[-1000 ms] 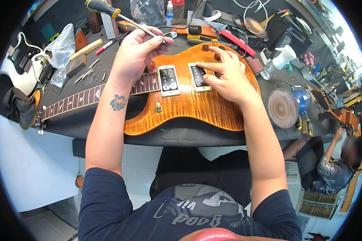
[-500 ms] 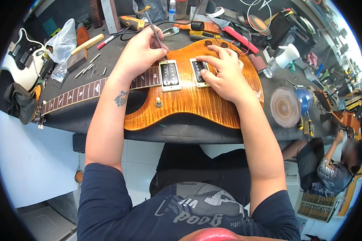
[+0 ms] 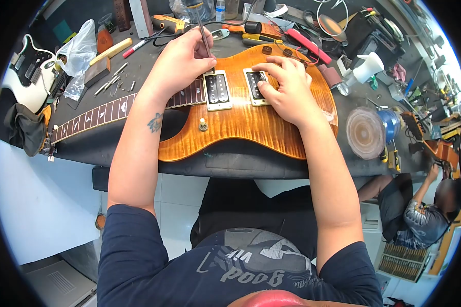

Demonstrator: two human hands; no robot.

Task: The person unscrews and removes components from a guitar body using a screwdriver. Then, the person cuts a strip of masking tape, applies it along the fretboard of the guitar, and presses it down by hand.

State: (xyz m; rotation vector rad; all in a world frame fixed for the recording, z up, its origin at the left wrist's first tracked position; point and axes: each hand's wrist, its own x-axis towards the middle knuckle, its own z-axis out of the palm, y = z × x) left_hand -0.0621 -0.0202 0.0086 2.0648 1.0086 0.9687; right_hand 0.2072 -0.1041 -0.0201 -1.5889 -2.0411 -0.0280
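An amber flame-top electric guitar (image 3: 241,128) lies face up on the bench, its neck pointing left. My left hand (image 3: 184,59) is closed around the thin shaft of a screwdriver (image 3: 202,33), held nearly upright. Its lower end meets the upper corner of the neck pickup (image 3: 218,91), which sits in a cream ring. My right hand (image 3: 287,89) rests on the guitar body with fingers apart, the thumb and fingertips at the bridge pickup (image 3: 255,84). A toggle switch (image 3: 203,124) with a pale tip stands on the body below the neck pickup.
Loose metal bits (image 3: 110,84), a wooden block (image 3: 96,71) and a red marker (image 3: 134,48) lie left of my arm. A white guitar body (image 3: 28,82) is at far left. Pliers, wires and a round clear container (image 3: 365,133) crowd the right. Another person (image 3: 420,220) sits at far right.
The screwdriver stays at the neck pickup's corner in my left hand, its top tilted a little differently. The guitar appears slightly higher in view. My right hand remains at the bridge pickup.
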